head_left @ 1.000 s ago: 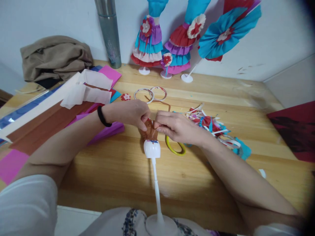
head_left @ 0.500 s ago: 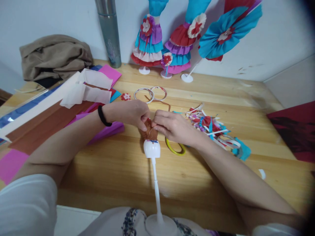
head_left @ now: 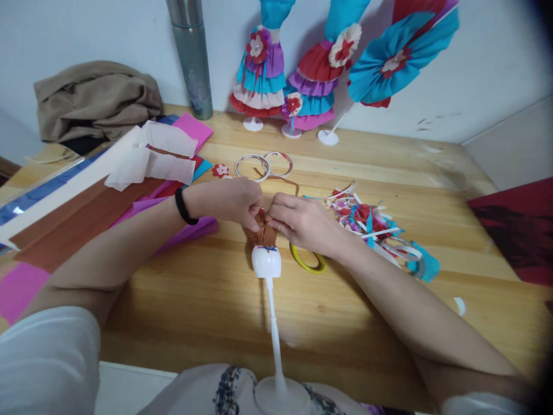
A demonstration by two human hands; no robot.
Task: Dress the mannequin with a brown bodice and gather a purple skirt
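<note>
A small white dress-form stand (head_left: 266,263) points away from me, its thin stem (head_left: 275,337) running down to a round base (head_left: 283,396) at my lap. Brown crepe paper (head_left: 268,236) wraps the far part of the form, with a bit of red, white and blue at its lower edge. My left hand (head_left: 242,200) pinches this paper from the left, fingers curled. From the right, my right hand (head_left: 298,222) pinches the same paper, fingertips close to those of the left. What lies between the fingertips is partly hidden.
Stacked crepe paper sheets (head_left: 82,222) lie at left. Behind are white ring rolls (head_left: 253,167) and a paper flower (head_left: 220,170). A yellow ring (head_left: 309,262) and scraps (head_left: 367,219) lie right. Ruffled paper dresses (head_left: 261,80), a thermos (head_left: 194,69) and brown cloth (head_left: 99,95) stand at the wall.
Both hands keep their pinch on the brown paper and shift only slightly. The left wrist has turned a little, moving the black band slightly right.
</note>
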